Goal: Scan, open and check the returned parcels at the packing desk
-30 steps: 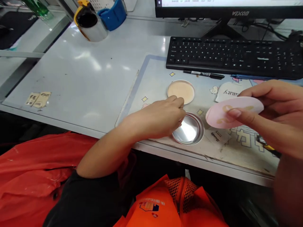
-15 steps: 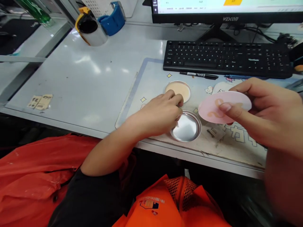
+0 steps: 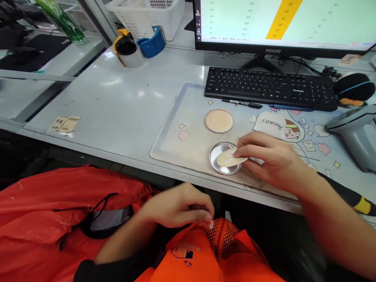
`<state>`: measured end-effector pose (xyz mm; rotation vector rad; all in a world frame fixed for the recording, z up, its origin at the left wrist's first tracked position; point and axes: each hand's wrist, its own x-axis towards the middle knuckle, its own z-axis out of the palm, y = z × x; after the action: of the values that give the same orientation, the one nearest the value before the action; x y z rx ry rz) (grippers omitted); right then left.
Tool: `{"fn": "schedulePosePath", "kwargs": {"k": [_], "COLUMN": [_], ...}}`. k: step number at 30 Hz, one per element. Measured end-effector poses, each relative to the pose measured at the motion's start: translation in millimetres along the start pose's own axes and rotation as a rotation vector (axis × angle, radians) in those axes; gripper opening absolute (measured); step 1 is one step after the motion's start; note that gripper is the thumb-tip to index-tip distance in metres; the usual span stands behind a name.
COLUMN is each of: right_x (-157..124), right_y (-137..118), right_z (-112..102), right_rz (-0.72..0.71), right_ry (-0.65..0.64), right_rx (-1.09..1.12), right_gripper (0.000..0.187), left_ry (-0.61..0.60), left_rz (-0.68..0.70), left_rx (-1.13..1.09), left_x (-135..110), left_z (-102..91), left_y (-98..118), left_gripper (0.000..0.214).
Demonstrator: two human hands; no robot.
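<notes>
My right hand (image 3: pixel 268 158) pinches a thin round disc (image 3: pixel 229 158), pale cream with faint lighter marks on its upward side. It tilts over a shallow round metal tin (image 3: pixel 214 159) with a shiny inside, covering part of it. Whether disc and tin touch, I cannot tell. Behind the tin lies a second round piece (image 3: pixel 219 120) with a metal rim and a beige inside. My left hand (image 3: pixel 188 205) hangs over my lap, below the table edge, with fingers curled and thumb pressed in; whatever it may hold is hidden.
A keyboard (image 3: pixel 268 88), a marker pen (image 3: pixel 241 103) and a monitor (image 3: pixel 282 23) stand behind. At the right are a handheld scanner (image 3: pixel 357 135) and a black-and-yellow handle (image 3: pixel 346 192). Tape rolls (image 3: pixel 133 53) and a white basket (image 3: pixel 147 19) stand at the back left.
My left hand has drawn back from the tin to my lap. My right hand has moved left and down to the tin, and the disc now shows its cream side instead of pink.
</notes>
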<state>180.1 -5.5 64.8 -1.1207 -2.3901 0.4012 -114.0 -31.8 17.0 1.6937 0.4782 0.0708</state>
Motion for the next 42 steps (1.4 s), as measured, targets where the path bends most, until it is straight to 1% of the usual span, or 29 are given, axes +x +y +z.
{"fn": "schedulePosePath", "kwargs": {"k": [1,3,4,5,7,9,11,12,14,15,16,17,18,19,20,21,23,24,25,27,28,29,31,33,34,35,37,40,42], "right_x": [-1,-1,-1,0,2,4,2,-1,-6,-9,-11,-13,-13,-12,-11,-9,-6,-5,-4,-5,-6,-7,-8,-8,-8,-8,-7,-8,-8], "right_y": [0,0,0,0,0,4,10,15,26,31,38,44,50,57,63,69,78,82,84,87,87,87,85,82,81,80,79,81,82], "right_z": [2,6,7,7,4,-4,-17,-25,-40,-45,-49,-51,-52,-50,-48,-46,-41,-39,-39,-39,-40,-41,-42,-42,-42,-41,-41,-41,-41], "right_rz": [-0.023,-0.056,-0.067,-0.073,-0.052,0.034,0.162,0.228,0.333,0.374,0.406,0.422,0.429,0.433,0.436,0.442,0.471,0.489,0.501,0.497,0.483,0.467,0.446,0.437,0.436,0.436,0.442,0.438,0.421], "right_ry": [-0.004,0.0,0.005,0.005,-0.01,-0.007,0.089,0.157,0.278,0.314,0.339,0.367,0.399,0.431,0.461,0.485,0.503,0.503,0.501,0.505,0.513,0.521,0.528,0.522,0.518,0.515,0.51,0.521,0.538], "right_rx": [-0.012,-0.022,-0.015,0.001,0.05,0.082,0.097,0.122,0.224,0.287,0.344,0.385,0.41,0.424,0.434,0.443,0.453,0.452,0.446,0.431,0.429,0.431,0.44,0.443,0.443,0.444,0.449,0.456,0.463], "right_gripper": [0.015,0.016,0.016,0.016,0.015,0.013,0.014,0.017,0.023,0.026,0.028,0.03,0.031,0.031,0.031,0.03,0.027,0.025,0.023,0.019,0.018,0.017,0.018,0.018,0.018,0.018,0.017,0.017,0.017], "left_ry": [0.02,0.184,0.257,0.292,0.342,0.335,0.293,0.262,0.209,0.189,0.205,0.269,0.354,0.424,0.471,0.483,0.438,0.416,0.411,0.443,0.463,0.483,0.528,0.557,0.556,0.541,0.483,0.45,0.444], "left_rz": [-0.053,-0.201,-0.269,-0.322,-0.379,-0.407,-0.408,-0.354,-0.113,0.06,0.199,0.293,0.351,0.361,0.334,0.282,0.202,0.196,0.213,0.282,0.314,0.326,0.278,0.162,0.105,0.069,0.089,0.232,0.294], "left_rx": [-0.001,0.133,0.196,0.226,0.276,0.32,0.362,0.367,0.351,0.339,0.357,0.45,0.598,0.768,0.931,1.075,1.286,1.356,1.405,1.439,1.425,1.4,1.348,1.337,1.346,1.362,1.404,1.455,1.445], "left_x": [9,33,47,59,77,85,83,79,70,67,66,69,74,83,93,104,122,127,130,128,125,123,123,130,134,138,140,128,117], "left_z": [20.4,55.5,68.6,78.3,89.3,94.0,96.1,95.8,89.9,83.7,75.5,66.3,57.3,49.8,45.1,43.9,52.1,59.9,68.5,82.3,85.6,86.1,81.4,75.6,74.8,76.0,83.7,98.1,101.2], "left_y": [-24,-72,-94,-114,-142,-151,-138,-123,-79,-52,-24,3,26,44,56,61,54,45,36,20,16,16,24,34,37,39,37,29,26], "left_gripper": [0.021,0.017,0.015,0.017,0.018,0.016,0.01,0.011,0.014,0.015,0.019,0.022,0.025,0.029,0.038,0.051,0.075,0.077,0.07,0.047,0.041,0.04,0.057,0.078,0.082,0.078,0.061,0.038,0.033]}}
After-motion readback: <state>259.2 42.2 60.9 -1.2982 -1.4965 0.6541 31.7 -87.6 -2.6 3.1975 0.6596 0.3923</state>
